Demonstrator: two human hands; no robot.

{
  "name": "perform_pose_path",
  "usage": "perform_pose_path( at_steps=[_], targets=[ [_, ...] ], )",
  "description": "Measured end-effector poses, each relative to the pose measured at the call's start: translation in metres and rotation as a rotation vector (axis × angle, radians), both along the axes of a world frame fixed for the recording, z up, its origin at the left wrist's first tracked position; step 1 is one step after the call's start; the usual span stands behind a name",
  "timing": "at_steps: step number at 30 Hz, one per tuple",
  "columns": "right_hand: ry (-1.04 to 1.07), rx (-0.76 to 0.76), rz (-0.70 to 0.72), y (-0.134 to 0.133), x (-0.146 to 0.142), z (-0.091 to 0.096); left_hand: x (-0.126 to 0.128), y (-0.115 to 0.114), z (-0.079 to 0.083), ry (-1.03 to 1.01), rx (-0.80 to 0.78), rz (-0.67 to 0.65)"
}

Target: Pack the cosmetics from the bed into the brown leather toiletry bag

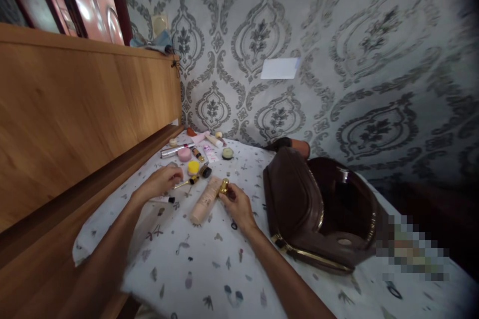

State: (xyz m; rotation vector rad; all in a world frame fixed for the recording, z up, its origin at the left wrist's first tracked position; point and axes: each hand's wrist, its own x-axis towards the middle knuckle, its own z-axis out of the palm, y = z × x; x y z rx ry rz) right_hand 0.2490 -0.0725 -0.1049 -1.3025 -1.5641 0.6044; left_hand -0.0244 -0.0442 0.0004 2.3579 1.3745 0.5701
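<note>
My right hand (238,204) pinches a small shiny gold cosmetic container (224,186) between thumb and fingertips, just off the bedsheet. Right beside it lies a beige squeeze tube (205,200), its wide end towards me. My left hand (160,181) hovers to the left with curled fingers; what they hold, if anything, I cannot make out. Close to its fingertips are a thin gold stick with a black end (193,179), a yellow round item (193,168) and a dark small jar (205,171). Under the left wrist lies a white tube with a black cap (170,200), partly hidden.
Several cosmetics lie farther back, among them a silver tube (172,150), a pink round case (184,154) and a round green-topped jar (227,153). An open brown bag (294,199) stands to the right. A wooden board (90,109) borders the left; patterned wall (258,25) rises behind.
</note>
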Motion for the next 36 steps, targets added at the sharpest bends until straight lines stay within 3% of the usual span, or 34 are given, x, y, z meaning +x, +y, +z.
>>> perform_pose_path(
  at_steps=[8,12,16,19,22,25,27,30,33,36],
  targets=[
    [0.03,-0.013,0.007,0.001,-0.001,-0.002,-0.016,-0.045,-0.01,0.38,-0.032,-0.001],
    [0.103,-0.016,0.006,-0.002,-0.005,0.0,-0.009,-0.053,-0.015,0.479,-0.02,0.038],
    [0.158,0.072,-0.061,-0.006,-0.007,0.003,-0.006,-0.051,-0.009,0.472,0.026,0.044],
    [0.151,0.167,-0.151,-0.012,-0.006,0.01,-0.006,-0.046,0.003,0.25,0.086,0.023],
    [0.088,0.287,-0.232,-0.024,-0.006,0.024,0.003,-0.037,0.017,-0.169,0.045,-0.014],
    [0.046,0.36,-0.149,-0.039,-0.013,0.039,0.024,-0.025,0.024,-0.63,-0.1,-0.028],
    [0.099,0.288,-0.031,-0.047,-0.022,0.045,0.041,-0.016,0.023,-0.867,-0.2,-0.026],
    [0.293,0.04,0.156,-0.055,-0.036,0.048,0.063,-0.005,0.012,-1.074,-0.346,-0.066],
    [0.568,-0.224,0.319,-0.058,-0.041,0.044,0.076,-0.001,-0.004,-1.142,-0.464,-0.099],
    [0.772,-0.369,0.378,-0.062,-0.039,0.036,0.08,-0.003,-0.018,-1.134,-0.529,-0.122]
  ],
)
